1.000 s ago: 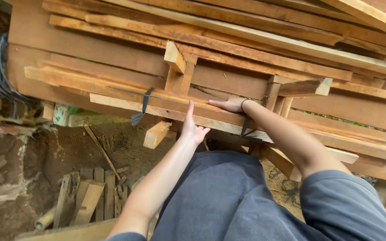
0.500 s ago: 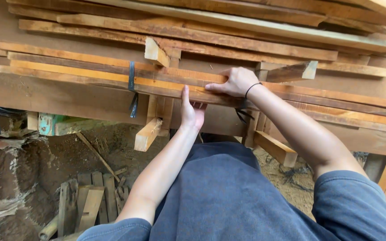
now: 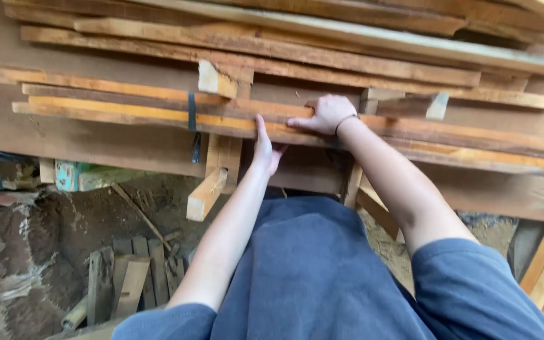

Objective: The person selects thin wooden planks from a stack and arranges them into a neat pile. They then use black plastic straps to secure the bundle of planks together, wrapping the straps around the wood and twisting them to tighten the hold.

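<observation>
Planks point(image 3: 360, 63) were stacked across the top of the view, from 9 to 3 o'clock, above a wide board point(image 3: 96, 148). A long strip point(image 3: 108, 114) was laid along the front of the stack, and a black strap point(image 3: 191, 113) was wrapped round it at about 10 o'clock from the hands. A short block point(image 3: 206, 195) was seen jutting out below the strap, and scraps point(image 3: 127, 283) were piled on the ground at 7 o'clock.

The strip was touched by both hands near its middle. The right hand point(image 3: 325, 113) was laid palm down on top of it, fingers loosely curled and pointing to 9 o'clock, with nothing gripped. The left hand point(image 3: 264, 151) was held flat just below, at 7 o'clock from the right, fingers straight and pointing to 12 o'clock, their tips pressed against the strip's lower edge.

The step was judged to be a steadying or aligning of the strip against the stack, not a lift. For any slide along the stack, a closed grip would be called for, and the strap would have to be minded.
</observation>
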